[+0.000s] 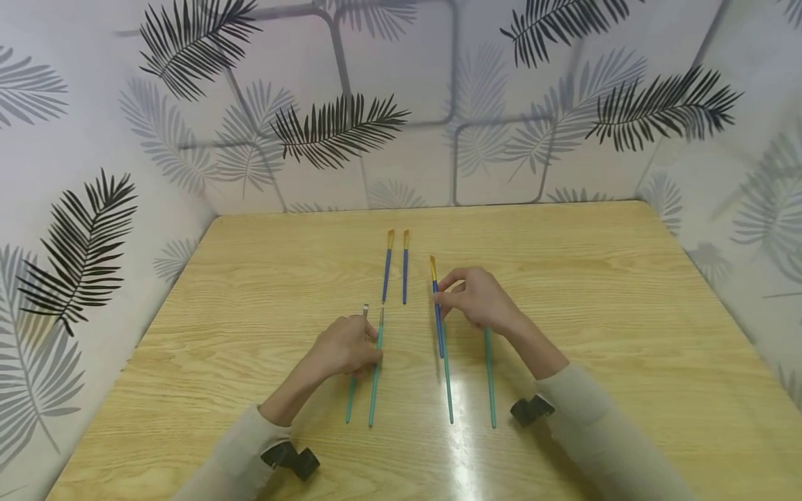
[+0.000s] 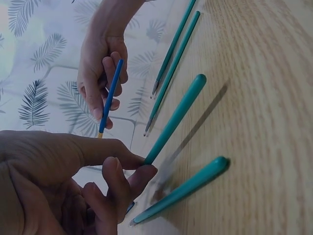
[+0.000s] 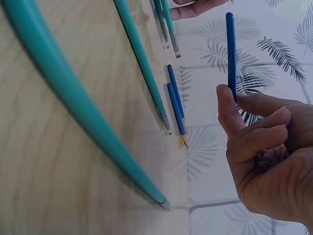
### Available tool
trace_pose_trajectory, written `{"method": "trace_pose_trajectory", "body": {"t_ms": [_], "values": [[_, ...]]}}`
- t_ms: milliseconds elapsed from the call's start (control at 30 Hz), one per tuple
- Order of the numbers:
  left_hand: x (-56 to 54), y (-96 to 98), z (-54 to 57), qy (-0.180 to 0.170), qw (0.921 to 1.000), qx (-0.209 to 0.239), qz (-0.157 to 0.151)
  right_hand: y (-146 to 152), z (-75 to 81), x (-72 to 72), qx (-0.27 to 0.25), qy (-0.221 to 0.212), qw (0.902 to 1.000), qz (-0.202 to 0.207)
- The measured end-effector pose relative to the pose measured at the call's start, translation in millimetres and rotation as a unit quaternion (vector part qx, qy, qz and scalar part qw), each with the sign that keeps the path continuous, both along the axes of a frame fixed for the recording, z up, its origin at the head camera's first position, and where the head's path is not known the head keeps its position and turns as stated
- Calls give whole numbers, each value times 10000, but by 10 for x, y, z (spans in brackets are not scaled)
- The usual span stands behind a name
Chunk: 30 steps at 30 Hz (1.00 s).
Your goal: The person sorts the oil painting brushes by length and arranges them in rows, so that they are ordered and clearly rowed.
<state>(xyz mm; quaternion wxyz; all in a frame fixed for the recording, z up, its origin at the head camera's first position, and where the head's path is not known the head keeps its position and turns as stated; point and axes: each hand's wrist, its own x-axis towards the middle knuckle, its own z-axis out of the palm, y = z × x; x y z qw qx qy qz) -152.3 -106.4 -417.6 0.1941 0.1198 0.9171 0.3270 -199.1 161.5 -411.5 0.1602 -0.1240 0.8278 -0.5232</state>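
Blue-handled paintbrush (image 1: pixel 439 328), bristles pointing away from me: my right hand (image 1: pixel 479 299) pinches it above the bench (image 1: pixel 626 313). My left hand (image 1: pixel 347 346) pinches a teal-handled paintbrush (image 1: pixel 374 390), its handle end raised. Another teal brush (image 1: pixel 350 400) lies just left of it, two more teal brushes (image 1: pixel 491 383) near my right hand, two blue brushes (image 1: pixel 386 275) farther back.

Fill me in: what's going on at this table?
A person is handling paintbrushes over a wood-grain table. The left grip pinches a green brush, its handle end lifted; another green brush lies on the table beside it. The right grip holds a blue brush up off the table. Two more green brushes lie on the right, and two other blue brushes lie side by side farther back.
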Motion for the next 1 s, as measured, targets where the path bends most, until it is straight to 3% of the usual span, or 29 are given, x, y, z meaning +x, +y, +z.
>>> {"method": "trace_pose_trajectory", "body": {"t_ms": [533, 1000], "values": [[8, -38, -49, 249, 9997, 31, -84, -12, -44, -209, 102, -61, 9995, -292], [1, -29, -55, 549, 9974, -464, -72, -39, -141, -355, 127, -77, 9991, -386]]}}
